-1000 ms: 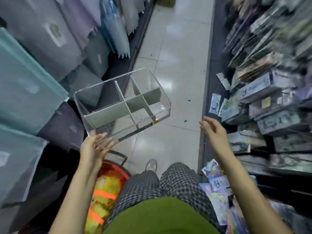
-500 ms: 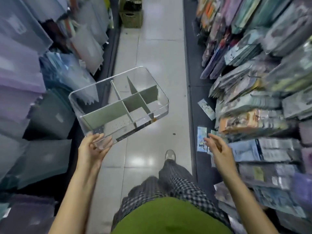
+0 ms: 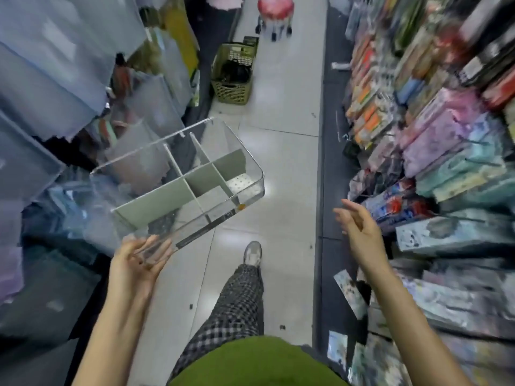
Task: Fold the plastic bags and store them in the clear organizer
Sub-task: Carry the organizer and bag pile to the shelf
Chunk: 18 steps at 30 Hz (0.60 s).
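While the left hand [image 3: 136, 260] grips a clear, rigid organizer [image 3: 178, 182] with grey dividers, the right hand's [image 3: 359, 229] fingers hang relaxed

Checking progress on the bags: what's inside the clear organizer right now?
Only grey dividers show inside the clear organizer; no bags. The left hand covers its near corner.

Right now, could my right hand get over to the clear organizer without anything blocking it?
Probably yes. The right hand hangs open and empty to the right of the clear organizer, with only bare aisle floor showing between them. The left hand grips the organizer's near corner, leaving its right side free.
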{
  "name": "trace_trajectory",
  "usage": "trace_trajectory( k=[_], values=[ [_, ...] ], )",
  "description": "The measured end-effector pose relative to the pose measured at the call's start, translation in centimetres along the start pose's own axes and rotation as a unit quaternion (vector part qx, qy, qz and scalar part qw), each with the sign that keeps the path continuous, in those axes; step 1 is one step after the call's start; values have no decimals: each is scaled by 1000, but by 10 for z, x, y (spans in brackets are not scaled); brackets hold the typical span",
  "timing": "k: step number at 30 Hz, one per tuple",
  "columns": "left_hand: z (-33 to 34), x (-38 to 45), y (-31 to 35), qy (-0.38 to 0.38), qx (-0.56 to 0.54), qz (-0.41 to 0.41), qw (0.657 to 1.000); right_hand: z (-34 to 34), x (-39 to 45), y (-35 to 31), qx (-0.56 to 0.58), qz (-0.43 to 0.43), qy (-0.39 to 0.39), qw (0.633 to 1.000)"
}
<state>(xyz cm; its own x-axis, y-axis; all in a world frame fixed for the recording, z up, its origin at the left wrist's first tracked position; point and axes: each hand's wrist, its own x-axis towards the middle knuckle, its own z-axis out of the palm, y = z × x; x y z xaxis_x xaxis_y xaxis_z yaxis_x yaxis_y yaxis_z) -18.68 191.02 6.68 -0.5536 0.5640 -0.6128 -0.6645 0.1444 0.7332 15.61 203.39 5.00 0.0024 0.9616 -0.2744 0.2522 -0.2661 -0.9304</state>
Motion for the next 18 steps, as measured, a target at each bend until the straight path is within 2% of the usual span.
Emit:
trace_trajectory(
  k=[8, 13, 18],
  values=[
    [209, 165, 80, -35, 29, -8, 999, -4, 186, -62, -13, 32, 22, 999],
    [345, 266, 96, -57, 48, -22, 997, -23, 317, -73, 9, 63, 61, 996],
    [481, 358, 104, -44, 63, -15, 997, -31, 495, -102, 33, 46, 64, 996]
  ],
)
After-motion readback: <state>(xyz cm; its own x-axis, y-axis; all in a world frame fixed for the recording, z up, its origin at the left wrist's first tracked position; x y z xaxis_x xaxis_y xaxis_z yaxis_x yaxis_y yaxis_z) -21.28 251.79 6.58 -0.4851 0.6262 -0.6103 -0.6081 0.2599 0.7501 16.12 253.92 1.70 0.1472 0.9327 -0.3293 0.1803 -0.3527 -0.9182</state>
